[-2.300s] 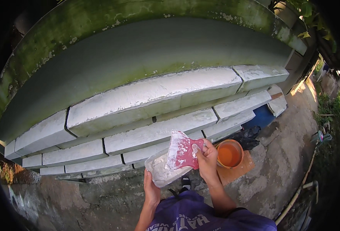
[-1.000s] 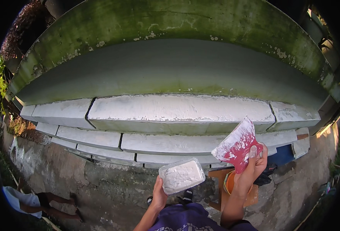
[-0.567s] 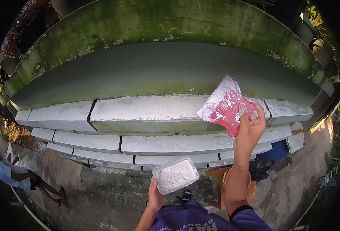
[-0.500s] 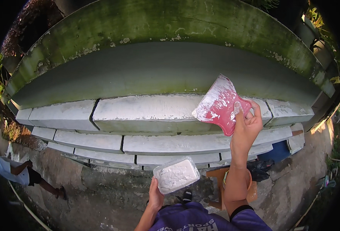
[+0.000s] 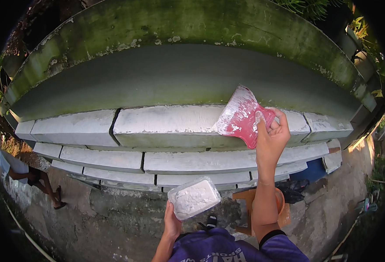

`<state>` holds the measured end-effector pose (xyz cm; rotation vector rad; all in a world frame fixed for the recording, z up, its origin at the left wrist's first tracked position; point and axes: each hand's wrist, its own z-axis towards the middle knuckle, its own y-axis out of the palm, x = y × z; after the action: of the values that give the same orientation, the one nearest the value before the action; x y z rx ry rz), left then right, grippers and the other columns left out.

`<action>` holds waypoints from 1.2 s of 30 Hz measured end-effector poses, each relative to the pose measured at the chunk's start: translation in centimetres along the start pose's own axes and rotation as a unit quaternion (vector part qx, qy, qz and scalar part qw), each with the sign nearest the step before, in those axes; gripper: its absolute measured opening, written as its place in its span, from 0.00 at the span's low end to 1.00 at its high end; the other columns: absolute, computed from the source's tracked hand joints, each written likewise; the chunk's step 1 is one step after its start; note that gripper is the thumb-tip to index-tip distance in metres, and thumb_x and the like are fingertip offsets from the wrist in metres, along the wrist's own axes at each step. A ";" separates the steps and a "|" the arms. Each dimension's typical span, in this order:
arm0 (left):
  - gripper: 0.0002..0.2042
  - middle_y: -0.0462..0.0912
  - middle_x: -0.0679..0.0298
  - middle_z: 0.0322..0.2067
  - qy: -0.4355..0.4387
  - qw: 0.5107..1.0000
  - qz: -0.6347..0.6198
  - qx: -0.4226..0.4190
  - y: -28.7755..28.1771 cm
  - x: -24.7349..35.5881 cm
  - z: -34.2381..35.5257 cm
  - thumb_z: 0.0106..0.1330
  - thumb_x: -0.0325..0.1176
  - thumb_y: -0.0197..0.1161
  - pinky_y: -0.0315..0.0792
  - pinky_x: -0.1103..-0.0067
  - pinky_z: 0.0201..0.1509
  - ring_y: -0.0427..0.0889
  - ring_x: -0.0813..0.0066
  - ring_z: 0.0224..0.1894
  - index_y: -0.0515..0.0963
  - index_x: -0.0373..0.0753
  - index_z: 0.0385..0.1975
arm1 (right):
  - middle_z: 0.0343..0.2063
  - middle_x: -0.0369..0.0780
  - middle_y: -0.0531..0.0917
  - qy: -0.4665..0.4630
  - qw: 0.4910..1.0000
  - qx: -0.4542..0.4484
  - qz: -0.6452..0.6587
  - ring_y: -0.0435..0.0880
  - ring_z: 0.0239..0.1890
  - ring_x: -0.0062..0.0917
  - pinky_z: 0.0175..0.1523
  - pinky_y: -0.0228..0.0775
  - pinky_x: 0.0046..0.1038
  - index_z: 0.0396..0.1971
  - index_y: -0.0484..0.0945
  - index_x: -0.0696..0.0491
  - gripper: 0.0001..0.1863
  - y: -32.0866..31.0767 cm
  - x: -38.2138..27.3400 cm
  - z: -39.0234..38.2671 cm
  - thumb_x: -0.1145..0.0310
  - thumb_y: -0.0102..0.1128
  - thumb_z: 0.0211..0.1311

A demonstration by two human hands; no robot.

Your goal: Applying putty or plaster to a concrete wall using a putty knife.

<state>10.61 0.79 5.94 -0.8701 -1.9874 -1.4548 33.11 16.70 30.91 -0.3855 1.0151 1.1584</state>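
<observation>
My right hand grips a red plastic putty spreader by its narrow handle, thumb on top. White paste smears the spreader's wide blade, whose lower left corner meets the front edge of a white-coated concrete block on the upper ledge. Low in front of me, my left hand holds a clear plastic tub by its left side. Thick white putty fills the tub, its surface rough on the left and smoother on the right.
Below the upper ledge run more white block rows. A mossy green wall rises beyond. By my right forearm stand an orange bucket, a brown stool and a black plastic bag. A person walks at the far left.
My right hand and the spreader have shifted slightly left along the block. The tub has moved a little left too. The person at the left has taken a step.
</observation>
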 end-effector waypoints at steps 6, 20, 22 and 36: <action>0.33 0.69 0.59 0.69 -0.006 1.000 -0.003 -0.006 0.2 0.5 0.4 0.78 0.57 0.44 0.61 0.64 0.74 0.68 0.61 0.71 0.60 0.39 0.73 | 0.40 0.48 0.87 -0.022 0.999 0.014 -0.037 0.85 0.42 0.20 0.43 0.77 0.20 0.53 0.70 0.65 0.17 -1.4 -0.4 0.8 0.85 0.57 0.65; 0.34 0.68 0.59 0.70 -0.021 1.000 -0.001 -0.020 1.2 0.3 0.4 0.77 0.57 0.45 0.60 0.63 0.74 0.68 0.62 0.71 0.60 0.39 0.73 | 0.40 0.47 0.87 -0.056 0.997 -0.039 0.026 0.86 0.43 0.20 0.42 0.81 0.20 0.53 0.71 0.65 0.17 1.9 -2.3 -0.6 0.86 0.58 0.64; 0.33 0.68 0.60 0.69 -0.013 1.000 -0.005 -0.027 1.0 0.2 0.3 0.77 0.58 0.45 0.60 0.64 0.74 0.68 0.62 0.71 0.60 0.40 0.73 | 0.38 0.46 0.88 -0.068 0.995 -0.074 0.007 0.86 0.40 0.19 0.39 0.81 0.20 0.53 0.72 0.64 0.18 2.5 -2.4 -0.8 0.86 0.60 0.63; 0.31 0.69 0.62 0.69 -0.009 1.000 -0.012 -0.021 0.4 0.6 -0.1 0.78 0.56 0.45 0.61 0.66 0.74 0.68 0.64 0.71 0.61 0.41 0.72 | 0.35 0.45 0.89 -0.133 0.985 -0.074 -0.077 0.87 0.38 0.19 0.37 0.81 0.19 0.51 0.75 0.64 0.18 1.9 -3.0 -0.5 0.87 0.62 0.60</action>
<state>10.54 0.88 6.66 -0.8843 -1.9924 -1.5125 31.11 15.41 33.54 -0.4067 0.6589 1.1145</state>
